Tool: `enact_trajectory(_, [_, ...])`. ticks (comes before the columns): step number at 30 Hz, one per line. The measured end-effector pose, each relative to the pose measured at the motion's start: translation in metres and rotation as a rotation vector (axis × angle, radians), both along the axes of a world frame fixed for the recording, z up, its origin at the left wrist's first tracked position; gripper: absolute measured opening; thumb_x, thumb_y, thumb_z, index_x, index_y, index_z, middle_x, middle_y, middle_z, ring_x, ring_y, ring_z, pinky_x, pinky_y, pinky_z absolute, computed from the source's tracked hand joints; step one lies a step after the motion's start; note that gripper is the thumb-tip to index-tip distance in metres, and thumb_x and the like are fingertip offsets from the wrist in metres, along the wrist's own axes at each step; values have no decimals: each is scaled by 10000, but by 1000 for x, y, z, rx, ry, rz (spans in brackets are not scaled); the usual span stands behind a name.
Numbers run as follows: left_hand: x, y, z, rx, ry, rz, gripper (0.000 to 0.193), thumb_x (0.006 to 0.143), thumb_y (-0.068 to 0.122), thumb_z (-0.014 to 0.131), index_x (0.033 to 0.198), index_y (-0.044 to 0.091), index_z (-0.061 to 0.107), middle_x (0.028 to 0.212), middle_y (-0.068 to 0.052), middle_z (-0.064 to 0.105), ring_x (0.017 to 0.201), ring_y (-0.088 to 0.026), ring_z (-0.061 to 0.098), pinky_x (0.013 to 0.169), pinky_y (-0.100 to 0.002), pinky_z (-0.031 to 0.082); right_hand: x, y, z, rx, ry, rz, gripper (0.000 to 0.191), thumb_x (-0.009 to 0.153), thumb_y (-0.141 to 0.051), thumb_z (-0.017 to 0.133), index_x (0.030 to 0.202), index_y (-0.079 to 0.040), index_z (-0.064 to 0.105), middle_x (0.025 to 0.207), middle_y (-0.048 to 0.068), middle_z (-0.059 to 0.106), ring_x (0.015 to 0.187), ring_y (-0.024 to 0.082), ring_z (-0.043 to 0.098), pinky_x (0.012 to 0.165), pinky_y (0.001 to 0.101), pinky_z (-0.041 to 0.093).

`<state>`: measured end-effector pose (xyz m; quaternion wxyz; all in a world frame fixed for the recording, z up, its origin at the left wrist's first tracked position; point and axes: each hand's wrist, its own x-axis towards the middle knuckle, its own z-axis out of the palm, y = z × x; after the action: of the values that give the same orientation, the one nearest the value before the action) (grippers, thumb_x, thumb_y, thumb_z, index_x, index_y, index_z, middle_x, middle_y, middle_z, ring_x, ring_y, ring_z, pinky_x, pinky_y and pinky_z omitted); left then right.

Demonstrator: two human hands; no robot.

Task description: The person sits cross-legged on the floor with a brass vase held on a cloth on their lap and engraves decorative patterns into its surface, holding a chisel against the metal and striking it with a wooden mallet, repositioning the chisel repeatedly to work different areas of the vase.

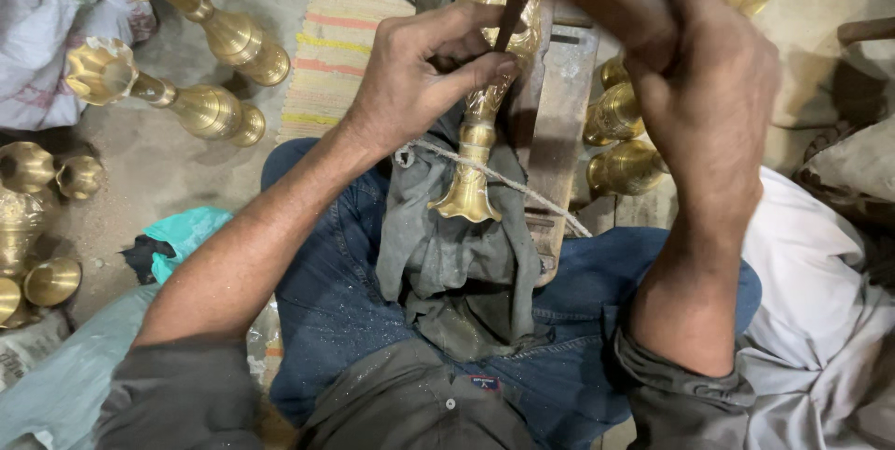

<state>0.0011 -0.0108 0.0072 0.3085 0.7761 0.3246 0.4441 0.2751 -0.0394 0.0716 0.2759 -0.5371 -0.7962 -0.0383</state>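
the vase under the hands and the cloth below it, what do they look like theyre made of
The vase looks like brass or a similar yellow metal: golden, shiny, with bright highlights and a raised pattern on its body. The cloth looks like worn woven cotton, dull grey, limp and creased. The thin tool in the left hand looks dark and matte, possibly steel; it is too small to tell.

striped mat: (340, 35) woven, pale with orange and yellow bands, lying on the floor
two brass stands: (200, 12) and (168, 96), on their sides just left of the striped mat
small brass cups: (51, 226) well left of the striped mat, near the edge
teal cloth: (186, 231) crumpled, below-left of the striped mat
white cloth: (820, 310) far right of the striped mat
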Motion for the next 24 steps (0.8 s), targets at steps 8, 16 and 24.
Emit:
enact_trajectory(8, [2,-17,4,-229,-364,124,298,1051,152,728,1313,36,648,1023,-95,798,908,-165,809,814,-311,701,-7,19,12,-22,-145,27,406,961,-196,856,1214,-46,577,1100,178,747,969,374,727,795,497,552])
enact_trajectory(16, [13,-124,-29,-304,-678,440,278,1022,58,713,1287,-7,659,986,-106,785,883,-176,791,766,-308,687,-64,74,16,-605,73,43,1131,705,-583,909,1608,-159,375,1096,268,732,903,422,739,783,522,588])
enact_trajectory(24, [-7,-118,-41,-406,-697,433,285,999,31,715,1272,-23,656,1010,-111,767,883,-175,773,732,-288,657,-41,96,-19,-564,401,398,1212,731,-426,1015,1630,-47,296,1542,262,501,1396,334,534,1161,488,455])
